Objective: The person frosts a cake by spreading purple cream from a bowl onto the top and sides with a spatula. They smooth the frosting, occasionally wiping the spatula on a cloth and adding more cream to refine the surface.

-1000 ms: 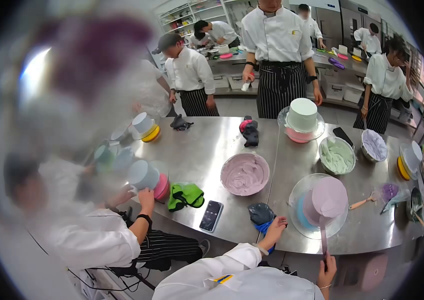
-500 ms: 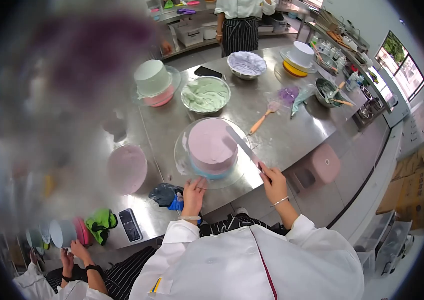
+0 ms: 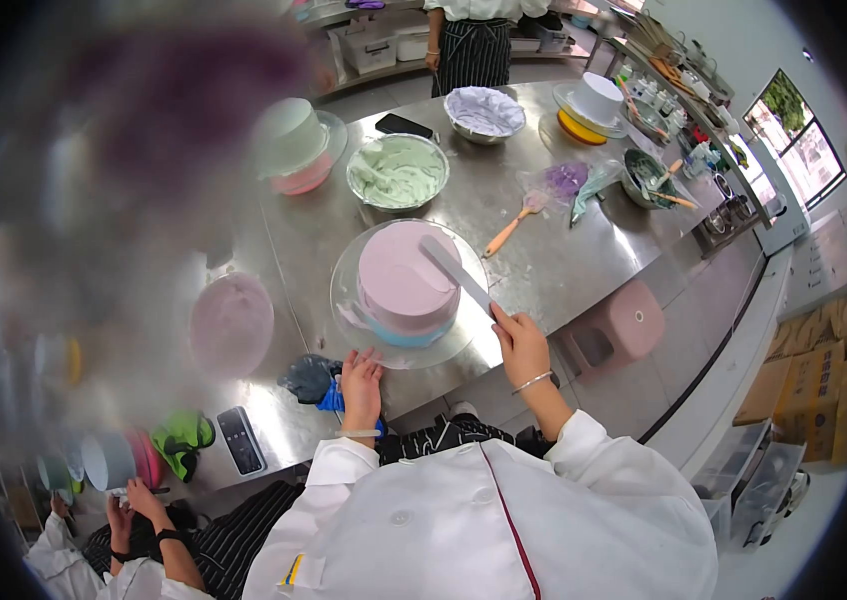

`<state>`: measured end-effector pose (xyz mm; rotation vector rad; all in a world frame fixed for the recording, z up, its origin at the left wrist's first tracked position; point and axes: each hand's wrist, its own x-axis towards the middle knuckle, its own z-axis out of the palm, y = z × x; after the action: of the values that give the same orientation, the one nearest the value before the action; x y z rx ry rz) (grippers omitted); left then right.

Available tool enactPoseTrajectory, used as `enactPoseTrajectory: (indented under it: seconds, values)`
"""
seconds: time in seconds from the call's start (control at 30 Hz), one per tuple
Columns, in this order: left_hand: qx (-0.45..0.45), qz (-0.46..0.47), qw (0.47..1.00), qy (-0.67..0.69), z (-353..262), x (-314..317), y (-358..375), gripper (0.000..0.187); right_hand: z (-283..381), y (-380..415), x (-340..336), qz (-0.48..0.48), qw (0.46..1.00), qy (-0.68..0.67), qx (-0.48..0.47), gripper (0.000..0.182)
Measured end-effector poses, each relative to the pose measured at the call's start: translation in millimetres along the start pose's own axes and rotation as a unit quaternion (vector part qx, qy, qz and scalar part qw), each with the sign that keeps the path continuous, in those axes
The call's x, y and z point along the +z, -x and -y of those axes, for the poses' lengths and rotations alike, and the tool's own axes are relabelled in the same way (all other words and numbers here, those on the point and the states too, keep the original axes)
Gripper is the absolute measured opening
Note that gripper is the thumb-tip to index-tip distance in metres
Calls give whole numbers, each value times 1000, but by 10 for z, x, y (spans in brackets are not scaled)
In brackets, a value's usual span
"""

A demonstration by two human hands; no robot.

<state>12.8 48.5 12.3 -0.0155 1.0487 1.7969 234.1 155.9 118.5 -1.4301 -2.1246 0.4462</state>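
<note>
A round cake covered in pink cream [image 3: 406,270] stands on a clear turntable plate [image 3: 346,285] with a blue part under the cake. My right hand [image 3: 524,350] is closed around the handle of a metal spatula [image 3: 456,270], whose blade lies over the right part of the cake's top. At the near edge of the plate is my left hand [image 3: 362,385], its fingers apart and touching the rim, holding nothing. Below left of the plate lies a dark and blue cloth-like item [image 3: 314,382].
Behind stand a bowl of green cream [image 3: 399,172], a bowl of lilac cream [image 3: 485,113] and a pale green cake [image 3: 292,135]. An orange-handled spatula [image 3: 512,230] lies right. A co-worker's hands [image 3: 134,505] are lower left; another person [image 3: 474,50] stands behind. A blur covers the upper left.
The view has shifted, so the table things sit slightly further left and up. The spatula blade reaches a little further in over the cake's top. My left hand remains at the plate's rim.
</note>
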Motion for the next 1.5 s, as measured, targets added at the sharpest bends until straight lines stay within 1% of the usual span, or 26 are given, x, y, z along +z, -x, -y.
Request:
enactPoseTrajectory:
  seconds: [0.2,0.27,0.33,0.43,0.5,0.53,0.57,0.6,0.63,0.67,0.7,0.77,0.8,0.87,0.9,1.0,1.03,1.1,1.13,1.17,1.23,1.27,1.3,1.37,1.43,1.5]
  values:
    - [6,14,1000,-2,-7,-3,12,48,33,-53,18,15,1000,22,-14,29]
    - [-27,27,999,-1,6,28,46,45,60,-42,43,14,999,27,-25,29]
    - [-31,37,999,0,52,30,69,44,104,-23,69,13,999,32,-36,30]
    - [-36,61,997,-5,94,28,113,43,231,56,80,21,996,38,-75,31]
    - [-39,73,997,-10,101,37,149,43,358,139,53,47,990,17,-133,32]
    - [-35,71,997,-25,95,48,172,43,441,172,-2,96,985,-2,-141,32]
    - [-32,70,996,-39,91,50,186,44,478,210,14,98,985,-3,-141,32]
    - [-32,67,996,-40,93,38,190,44,512,255,36,152,968,-113,-165,32]
    - [-38,32,999,0,98,22,188,44,557,286,40,204,935,-221,-186,33]
    - [-43,-2,998,42,103,-2,202,45,632,281,-33,260,910,-249,-205,34]
    - [-42,-5,998,43,97,-42,234,45,646,310,-7,263,909,-249,-206,34]
    - [-34,25,999,-12,66,-142,317,42,664,364,74,380,838,-347,-183,33]
    - [-27,20,999,-15,106,-236,324,38,680,393,113,386,835,-348,-185,33]
    - [-38,17,999,10,53,-330,424,35,716,437,211,449,807,-378,-69,31]
    - [-50,19,998,33,22,-382,471,31,720,454,287,455,803,-378,-73,31]
    - [-62,24,998,21,-41,-664,579,25,785,514,603,434,800,-414,0,30]
    - [-49,9,998,26,-105,-725,659,25,834,539,730,449,791,-416,-9,30]
    - [-73,-39,996,18,-212,-793,804,19,885,590,1035,375,843,-384,16,30]
    - [-67,-56,996,4,-233,-870,867,17,855,631,1245,327,877,-349,-55,32]
    - [-61,-64,996,10,-238,-964,904,17,868,671,1372,335,873,-349,-61,32]
    - [-78,-66,995,-9,-242,-1167,934,19,864,760,1603,215,936,-162,-226,38]
    - [-78,-68,995,-9,-261,-1217,931,19,818,838,1711,223,937,-132,-233,46]
    - [-70,-62,995,-19,-257,-1259,928,22,757,926,1821,224,938,-131,-229,46]
    - [-72,-48,996,-31,-230,-1329,893,24,647,1072,1950,207,945,23,-253,50]
    - [29,-128,983,-131,-293,-1389,644,36,627,1096,1998,202,945,39,-254,51]
    - [99,-155,968,-171,-413,-1429,400,50,621,1114,2026,188,948,37,-256,50]
